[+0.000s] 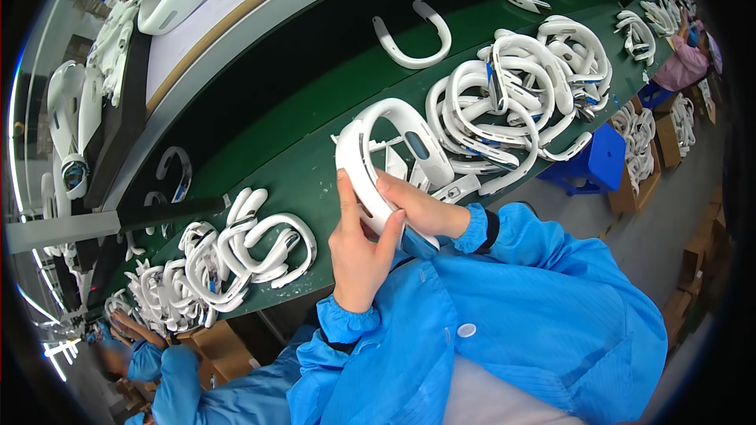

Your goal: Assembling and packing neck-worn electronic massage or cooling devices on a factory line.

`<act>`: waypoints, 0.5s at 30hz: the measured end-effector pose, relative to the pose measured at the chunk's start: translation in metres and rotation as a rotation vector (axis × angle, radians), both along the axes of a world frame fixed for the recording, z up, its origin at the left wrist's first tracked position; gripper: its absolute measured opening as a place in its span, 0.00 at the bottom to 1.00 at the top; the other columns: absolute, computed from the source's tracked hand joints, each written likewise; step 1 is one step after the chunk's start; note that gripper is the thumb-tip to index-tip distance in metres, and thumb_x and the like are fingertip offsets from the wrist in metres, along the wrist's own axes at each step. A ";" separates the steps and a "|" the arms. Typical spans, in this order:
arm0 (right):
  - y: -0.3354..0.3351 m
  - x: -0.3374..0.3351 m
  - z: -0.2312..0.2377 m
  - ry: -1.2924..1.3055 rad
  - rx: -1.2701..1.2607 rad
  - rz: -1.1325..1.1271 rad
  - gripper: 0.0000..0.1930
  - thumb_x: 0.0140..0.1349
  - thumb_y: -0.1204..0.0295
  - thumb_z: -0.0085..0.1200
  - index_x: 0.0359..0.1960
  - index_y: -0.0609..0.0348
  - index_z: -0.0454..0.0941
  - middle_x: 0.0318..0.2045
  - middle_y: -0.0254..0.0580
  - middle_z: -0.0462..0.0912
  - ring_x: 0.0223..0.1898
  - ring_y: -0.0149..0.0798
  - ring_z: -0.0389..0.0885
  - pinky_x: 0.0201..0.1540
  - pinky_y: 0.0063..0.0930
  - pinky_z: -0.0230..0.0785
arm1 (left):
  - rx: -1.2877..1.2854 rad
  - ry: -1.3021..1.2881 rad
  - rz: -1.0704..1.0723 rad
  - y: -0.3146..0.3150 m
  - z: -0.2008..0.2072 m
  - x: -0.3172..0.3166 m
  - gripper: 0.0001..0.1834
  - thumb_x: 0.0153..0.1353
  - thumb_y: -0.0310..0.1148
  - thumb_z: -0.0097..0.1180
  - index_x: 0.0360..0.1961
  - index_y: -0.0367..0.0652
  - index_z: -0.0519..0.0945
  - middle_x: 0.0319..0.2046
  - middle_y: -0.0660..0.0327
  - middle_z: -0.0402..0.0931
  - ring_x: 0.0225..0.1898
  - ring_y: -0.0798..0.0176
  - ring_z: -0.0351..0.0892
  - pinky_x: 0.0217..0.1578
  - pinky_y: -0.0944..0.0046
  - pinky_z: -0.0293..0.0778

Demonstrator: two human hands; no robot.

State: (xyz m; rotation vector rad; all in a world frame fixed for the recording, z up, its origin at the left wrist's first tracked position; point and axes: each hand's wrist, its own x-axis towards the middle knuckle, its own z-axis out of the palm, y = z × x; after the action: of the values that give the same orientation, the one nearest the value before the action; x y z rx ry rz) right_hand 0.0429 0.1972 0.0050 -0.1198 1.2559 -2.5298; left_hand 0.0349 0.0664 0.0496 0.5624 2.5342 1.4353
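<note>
In front of my body I hold a white U-shaped neck fan (360, 159) with slots along its band and a dark oval patch near one end. My left hand (358, 256) grips its lower curve from the left, thumb and forefinger pressed against it. From the right, my right hand (419, 206) closes on the same band, its thumb on the inner side. The hands partly cover the lower part of the neck fan. Just right of it on the green bench lies a heap of similar white neck fans (463, 114).
Another pile of white bands (228, 248) lies on the green workbench (323, 181) to the left. One loose band (415, 59) rests toward the back. A blue stool (591, 159) and cardboard boxes (639, 181) stand at right. Co-workers sit at lower left (181, 382) and far right (683, 67).
</note>
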 end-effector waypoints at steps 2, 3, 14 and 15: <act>0.002 0.000 0.000 0.021 0.000 0.036 0.31 0.69 0.52 0.26 0.67 0.55 0.40 0.61 0.40 0.56 0.58 0.33 0.60 0.60 0.28 0.53 | 0.042 -0.028 -0.012 0.002 0.000 0.000 0.42 0.52 0.29 0.58 0.65 0.36 0.49 0.34 0.49 0.77 0.31 0.60 0.80 0.32 0.67 0.74; 0.001 0.001 0.000 0.024 0.003 0.039 0.31 0.69 0.52 0.26 0.67 0.55 0.40 0.61 0.40 0.56 0.58 0.33 0.60 0.60 0.28 0.53 | -0.003 -0.017 -0.027 0.002 0.001 0.000 0.40 0.54 0.31 0.55 0.65 0.37 0.49 0.35 0.47 0.77 0.31 0.57 0.79 0.31 0.64 0.74; -0.015 0.008 0.009 0.172 0.223 0.060 0.32 0.69 0.56 0.28 0.67 0.60 0.35 0.57 0.46 0.57 0.58 0.38 0.58 0.59 0.29 0.53 | -0.017 0.249 0.084 -0.008 -0.013 -0.041 0.24 0.67 0.41 0.33 0.61 0.44 0.59 0.25 0.61 0.67 0.22 0.65 0.66 0.25 0.68 0.66; -0.015 0.014 0.022 -0.005 0.105 0.210 0.31 0.69 0.61 0.32 0.67 0.59 0.35 0.49 0.43 0.65 0.48 0.33 0.67 0.50 0.26 0.62 | 0.447 -0.186 0.169 -0.005 -0.008 -0.047 0.23 0.67 0.41 0.34 0.60 0.45 0.62 0.26 0.62 0.68 0.23 0.67 0.68 0.25 0.70 0.67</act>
State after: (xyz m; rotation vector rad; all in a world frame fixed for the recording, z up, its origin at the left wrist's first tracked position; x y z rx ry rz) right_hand 0.0565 0.1820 0.0273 -0.2099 1.2989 -2.2810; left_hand -0.0123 0.0613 0.0412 0.2592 2.1654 2.0297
